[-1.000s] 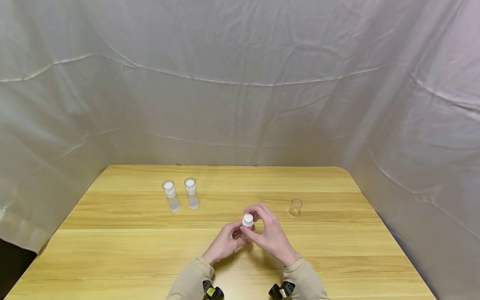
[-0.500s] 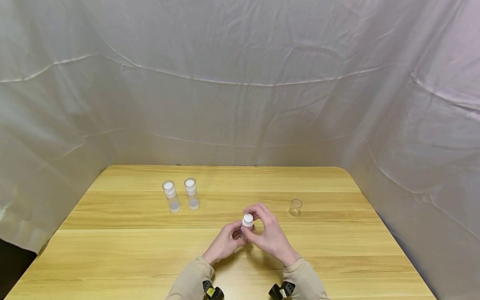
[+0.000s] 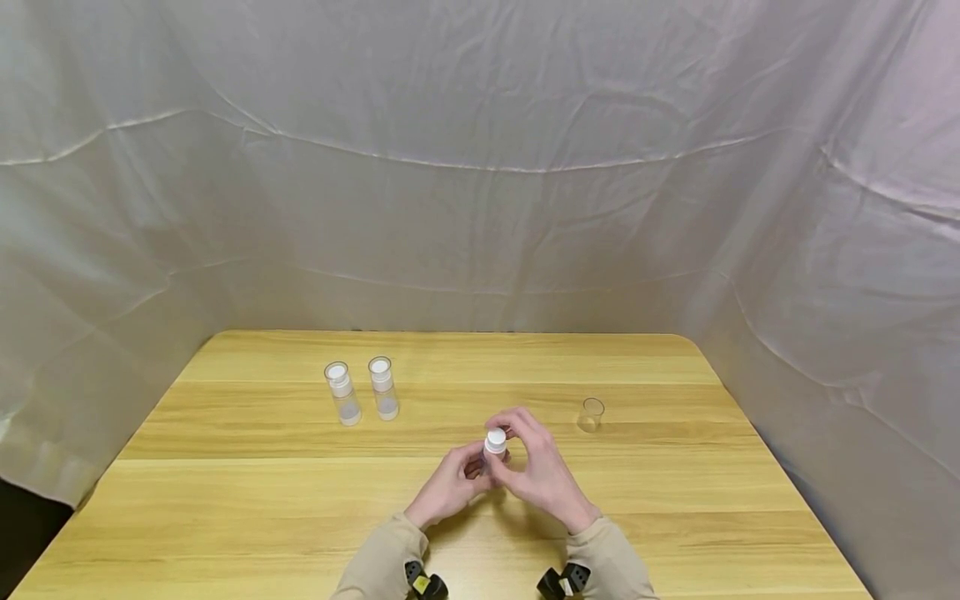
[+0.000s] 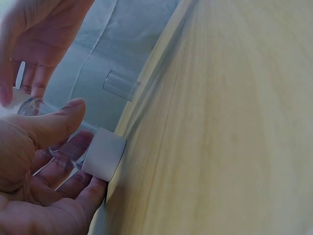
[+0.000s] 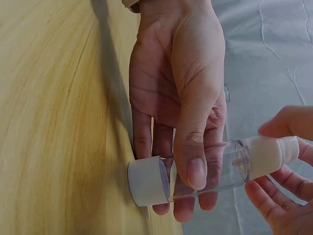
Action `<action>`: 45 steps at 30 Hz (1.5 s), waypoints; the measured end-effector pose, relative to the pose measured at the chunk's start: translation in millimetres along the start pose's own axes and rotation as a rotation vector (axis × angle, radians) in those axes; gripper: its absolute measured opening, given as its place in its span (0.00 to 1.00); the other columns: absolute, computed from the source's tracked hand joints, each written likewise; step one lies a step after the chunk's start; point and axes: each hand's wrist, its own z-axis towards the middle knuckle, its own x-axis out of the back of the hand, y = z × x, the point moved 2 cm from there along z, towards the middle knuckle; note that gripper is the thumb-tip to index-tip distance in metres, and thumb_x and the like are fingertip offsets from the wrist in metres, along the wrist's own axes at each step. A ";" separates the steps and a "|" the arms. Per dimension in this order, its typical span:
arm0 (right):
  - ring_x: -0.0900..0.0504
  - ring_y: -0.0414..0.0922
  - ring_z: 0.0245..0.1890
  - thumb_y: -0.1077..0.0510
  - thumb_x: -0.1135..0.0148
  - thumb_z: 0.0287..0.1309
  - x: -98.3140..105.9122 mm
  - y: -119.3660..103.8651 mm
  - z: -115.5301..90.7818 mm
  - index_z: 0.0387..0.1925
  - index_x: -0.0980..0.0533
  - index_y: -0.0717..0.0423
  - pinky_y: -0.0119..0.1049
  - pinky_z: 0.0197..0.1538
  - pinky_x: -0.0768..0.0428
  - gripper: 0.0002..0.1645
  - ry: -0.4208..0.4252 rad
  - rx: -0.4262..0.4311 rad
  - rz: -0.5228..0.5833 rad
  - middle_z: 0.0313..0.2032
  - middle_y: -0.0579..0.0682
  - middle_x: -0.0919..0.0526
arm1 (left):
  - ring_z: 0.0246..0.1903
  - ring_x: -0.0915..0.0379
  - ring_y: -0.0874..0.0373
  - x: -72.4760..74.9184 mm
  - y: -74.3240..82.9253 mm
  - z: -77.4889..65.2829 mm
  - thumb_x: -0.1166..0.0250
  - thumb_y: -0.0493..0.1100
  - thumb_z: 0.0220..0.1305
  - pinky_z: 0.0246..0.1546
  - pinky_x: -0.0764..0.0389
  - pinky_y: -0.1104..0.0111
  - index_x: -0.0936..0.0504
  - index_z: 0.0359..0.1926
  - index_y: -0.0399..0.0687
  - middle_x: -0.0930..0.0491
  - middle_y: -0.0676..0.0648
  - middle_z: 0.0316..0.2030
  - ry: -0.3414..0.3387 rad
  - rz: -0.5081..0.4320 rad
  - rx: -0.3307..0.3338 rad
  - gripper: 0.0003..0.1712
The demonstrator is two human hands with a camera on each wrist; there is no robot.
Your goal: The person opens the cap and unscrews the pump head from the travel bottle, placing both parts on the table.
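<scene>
Left hand (image 3: 446, 487) curls round a clear pump bottle (image 5: 230, 167), upright at the table (image 3: 675, 500); right hand (image 3: 542, 477) pinches its white collar (image 5: 264, 155), grip barely shifted, suggesting fine twisting. Beyond the bottle, a clear cap (image 3: 591, 415) sits right, two capped bottles (image 3: 342, 393) left.

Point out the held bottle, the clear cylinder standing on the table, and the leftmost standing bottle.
Held bottle (image 5: 229, 169): right wrist view, on its clear body.
Clear cylinder (image 3: 590, 419): head view, on its side wall.
Leftmost standing bottle (image 3: 342, 389): head view, on its white collar.
</scene>
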 end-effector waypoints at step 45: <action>0.18 0.43 0.40 0.66 0.24 0.47 -1.4 2.2 0.2 0.47 0.23 0.61 0.36 0.45 0.13 0.24 0.052 0.034 0.015 0.42 0.52 0.18 | 0.63 0.26 0.35 -1.0 -1.8 0.5 0.35 0.34 0.66 0.67 0.23 0.60 0.27 0.63 0.27 0.22 0.29 0.59 0.013 -0.007 0.016 0.26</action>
